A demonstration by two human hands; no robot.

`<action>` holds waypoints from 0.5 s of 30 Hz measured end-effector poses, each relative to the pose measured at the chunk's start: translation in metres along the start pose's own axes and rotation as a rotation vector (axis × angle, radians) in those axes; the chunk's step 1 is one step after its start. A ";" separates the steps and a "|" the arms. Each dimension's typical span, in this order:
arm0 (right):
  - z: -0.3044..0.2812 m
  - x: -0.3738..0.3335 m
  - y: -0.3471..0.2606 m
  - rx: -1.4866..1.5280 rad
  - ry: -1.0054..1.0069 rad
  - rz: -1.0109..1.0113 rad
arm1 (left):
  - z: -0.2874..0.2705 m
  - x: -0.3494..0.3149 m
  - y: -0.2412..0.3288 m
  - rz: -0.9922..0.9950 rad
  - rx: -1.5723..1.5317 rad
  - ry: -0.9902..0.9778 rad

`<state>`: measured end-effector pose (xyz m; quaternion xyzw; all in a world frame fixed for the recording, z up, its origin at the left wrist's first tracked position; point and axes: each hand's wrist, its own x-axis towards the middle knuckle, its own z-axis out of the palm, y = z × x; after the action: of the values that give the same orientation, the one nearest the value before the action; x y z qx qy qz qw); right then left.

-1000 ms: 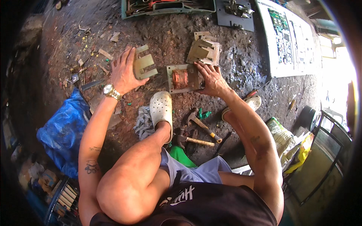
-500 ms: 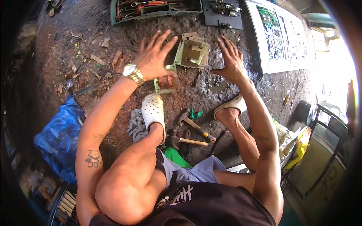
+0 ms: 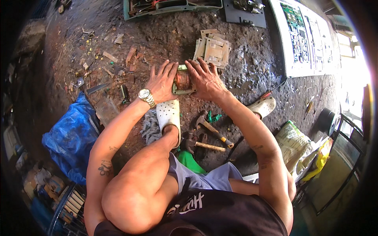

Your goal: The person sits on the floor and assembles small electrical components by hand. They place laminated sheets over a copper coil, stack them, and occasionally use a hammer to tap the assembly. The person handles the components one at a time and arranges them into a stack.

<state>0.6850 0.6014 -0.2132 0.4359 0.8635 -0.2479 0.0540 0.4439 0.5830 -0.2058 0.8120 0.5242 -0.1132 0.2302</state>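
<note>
A squarish metal-framed coil with copper-coloured winding [image 3: 183, 81] sits on the ground just ahead of my left shoe. My left hand [image 3: 162, 82] presses along its left side, fingers stretched forward and thumb toward the near edge. My right hand [image 3: 208, 81] clasps the right side, fingertips at the far corner. The palms and the coil's underside are hidden. Just beyond my right hand lies a loose stack of thin, flat metal plates [image 3: 216, 50] with cut-out slots.
Two hammers, one claw hammer [image 3: 214, 131] and one with a pale handle [image 3: 210, 146], lie between my feet. A tool tray [image 3: 177, 7] and a black plate with metal fittings [image 3: 246, 13] stand far ahead. A white circuit-board panel [image 3: 277, 23] leans right; blue sheeting [image 3: 71, 137] lies left.
Both hands were spread wide apart above the ground; they have come together against the coil's sides. The coil now stands squarer between them. My view has shifted slightly left.
</note>
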 end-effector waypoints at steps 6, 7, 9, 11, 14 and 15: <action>-0.011 -0.007 0.018 -0.038 -0.017 -0.044 | 0.004 -0.011 -0.010 0.036 0.002 0.062; -0.013 -0.010 0.022 -0.073 -0.007 -0.037 | 0.005 -0.015 -0.014 0.026 -0.010 0.049; -0.015 -0.018 0.032 -0.059 0.015 -0.067 | 0.008 -0.020 -0.023 0.000 -0.016 0.034; -0.019 -0.027 0.046 -0.062 0.006 -0.039 | 0.009 -0.031 -0.040 -0.030 0.000 0.023; -0.034 -0.042 0.078 -0.123 0.022 0.092 | 0.005 -0.051 -0.076 -0.138 0.046 0.019; -0.041 -0.050 0.089 -0.166 0.016 0.173 | 0.004 -0.058 -0.088 -0.178 0.051 0.013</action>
<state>0.7896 0.6290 -0.1961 0.5048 0.8406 -0.1666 0.1043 0.3398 0.5645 -0.2072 0.7686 0.5927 -0.1411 0.1950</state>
